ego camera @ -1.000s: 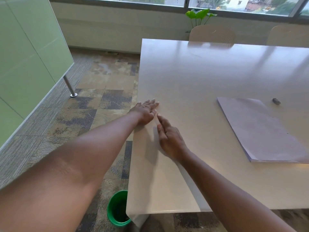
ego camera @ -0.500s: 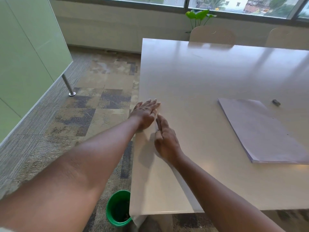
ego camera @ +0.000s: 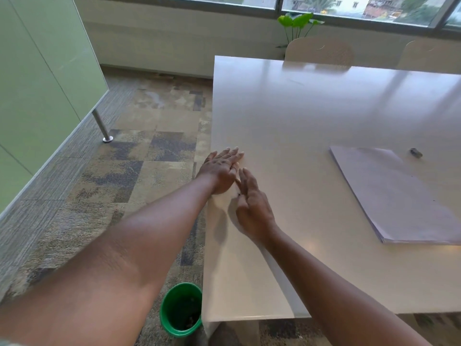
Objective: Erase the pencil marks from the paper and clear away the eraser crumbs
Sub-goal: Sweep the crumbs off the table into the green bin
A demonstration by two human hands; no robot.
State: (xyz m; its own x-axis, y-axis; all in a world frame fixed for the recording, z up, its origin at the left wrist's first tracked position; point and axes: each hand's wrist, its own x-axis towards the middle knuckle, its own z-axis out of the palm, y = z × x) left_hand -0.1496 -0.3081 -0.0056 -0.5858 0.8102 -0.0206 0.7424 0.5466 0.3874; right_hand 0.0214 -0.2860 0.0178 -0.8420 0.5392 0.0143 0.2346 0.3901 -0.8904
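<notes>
A stack of pale paper (ego camera: pixel 396 196) lies on the white table (ego camera: pixel 299 116) at the right, with a small grey eraser (ego camera: pixel 416 152) just beyond its far corner. My left hand (ego camera: pixel 220 171) lies flat at the table's left edge, fingers straight. My right hand (ego camera: pixel 252 206) rests on its edge beside it, fingers extended toward the left hand. A tiny dark crumb (ego camera: pixel 239 194) shows on the table between the two hands. Both hands are far from the paper and hold nothing.
A green bin (ego camera: pixel 180 309) stands on the carpet below the table's near left corner. Two chairs (ego camera: pixel 319 49) sit at the far side, with a plant (ego camera: pixel 298 23) by the window. A green partition (ego camera: pixel 37 83) is at the left.
My right hand has slid a little toward the left hand and the table edge. The left hand has stayed at the edge. The paper and eraser have not moved.
</notes>
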